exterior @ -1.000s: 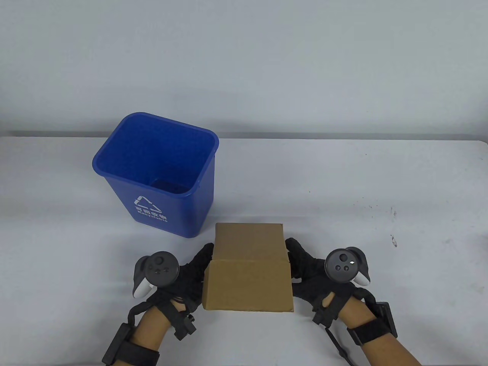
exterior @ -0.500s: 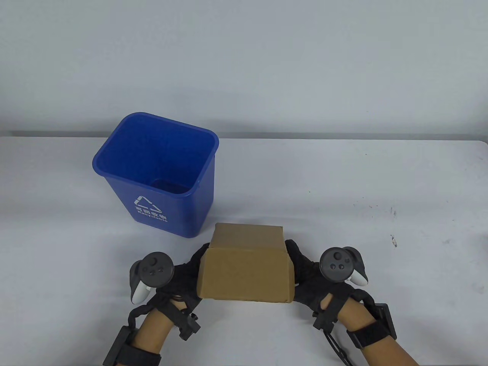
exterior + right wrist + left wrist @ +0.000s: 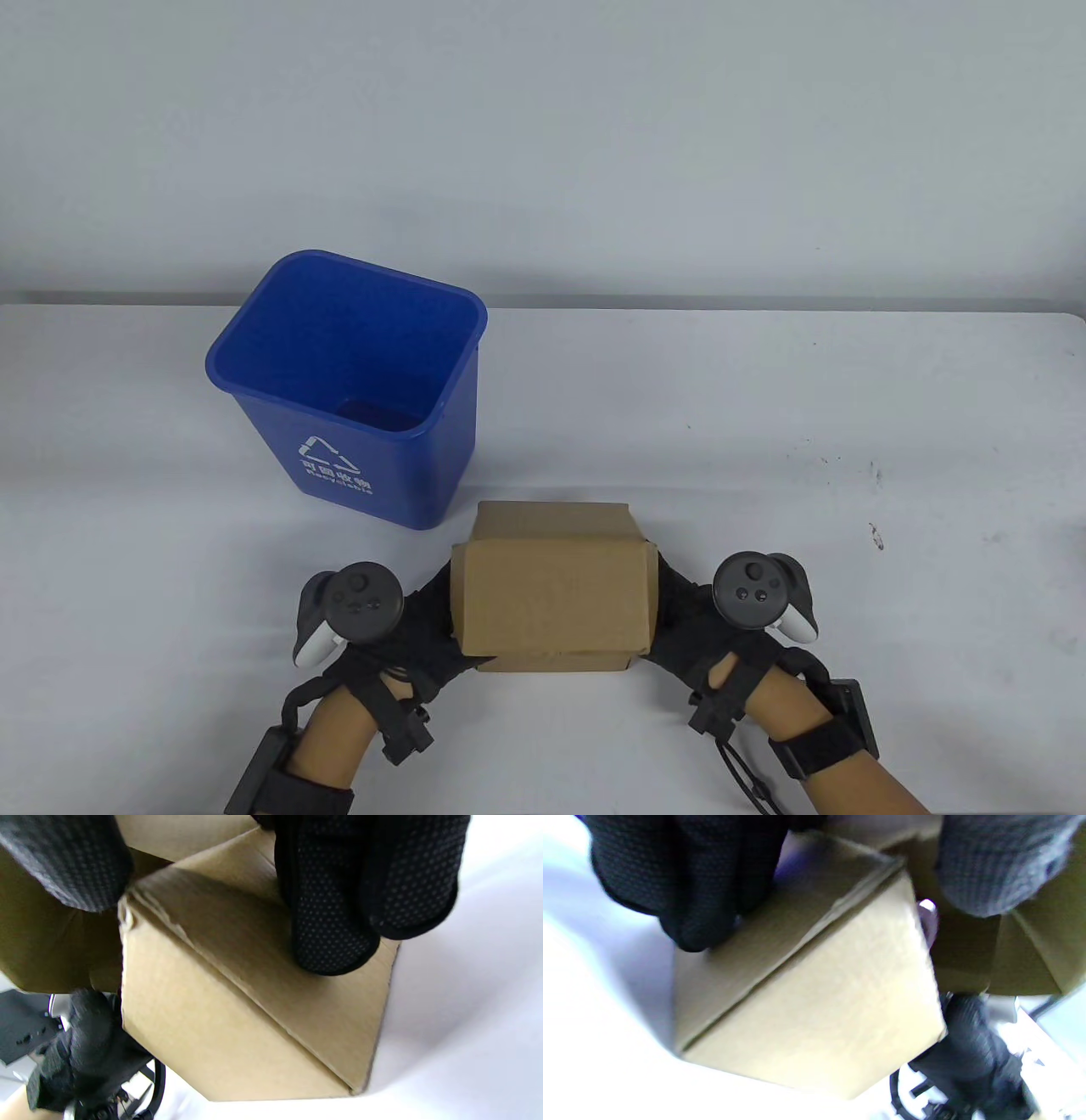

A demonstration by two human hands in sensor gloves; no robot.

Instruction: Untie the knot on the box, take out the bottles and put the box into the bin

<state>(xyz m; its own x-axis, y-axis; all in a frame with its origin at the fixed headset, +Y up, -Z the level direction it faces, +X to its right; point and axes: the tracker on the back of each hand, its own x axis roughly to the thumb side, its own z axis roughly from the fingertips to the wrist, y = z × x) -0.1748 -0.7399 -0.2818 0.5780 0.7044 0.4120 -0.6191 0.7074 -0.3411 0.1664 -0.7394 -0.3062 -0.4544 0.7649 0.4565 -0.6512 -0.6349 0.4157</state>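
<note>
A: Cardboard box point(image 3: 553, 598) at near centre, tilted; left hand point(image 3: 405, 624) and right hand point(image 3: 691, 624) grip its two sides.

B: Noted; blue bin point(image 3: 356, 386) stands upright just beyond, far-left of box, on white table point(image 3: 848, 475).

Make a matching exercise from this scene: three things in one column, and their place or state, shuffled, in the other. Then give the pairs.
Things:
1. blue bin
2. cardboard box
3. left hand

Place or state:
A. held between both hands, near the table's front edge
B. grips the box's left side
C. stands open-topped behind the box, to the left

Pairs: 1-C, 2-A, 3-B
</note>
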